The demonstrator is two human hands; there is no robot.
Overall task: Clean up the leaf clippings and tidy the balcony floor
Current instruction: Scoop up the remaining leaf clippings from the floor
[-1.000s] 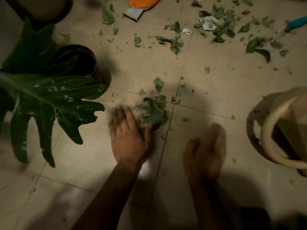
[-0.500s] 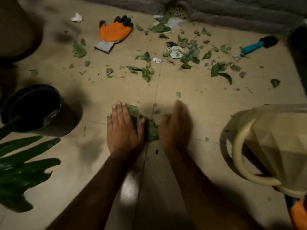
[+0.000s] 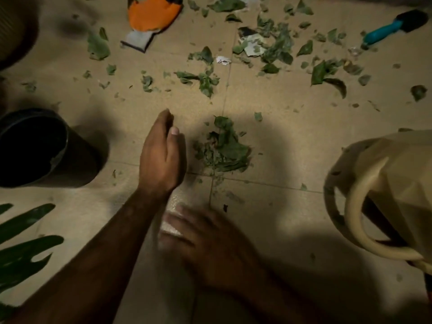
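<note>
A small heap of green leaf clippings (image 3: 224, 149) lies on the beige tiled floor (image 3: 292, 136) in the middle of the view. My left hand (image 3: 162, 152) stands on its edge just left of the heap, fingers straight and empty, not touching the leaves. My right hand (image 3: 210, 244) is blurred, lower down near the left forearm, fingers spread flat and holding nothing. Many more loose clippings (image 3: 275, 46) are scattered over the far tiles.
A black pot (image 3: 35, 148) stands at the left, with big dark plant leaves (image 3: 23, 244) below it. A cream basket (image 3: 383, 197) sits at the right. Far off lie an orange glove (image 3: 152, 17), a teal-handled tool (image 3: 392, 25) and paper scraps (image 3: 222, 60).
Both hands were pressed around the heap half a second ago. Now the left hand has lifted onto its edge beside it and the right hand has pulled back toward me.
</note>
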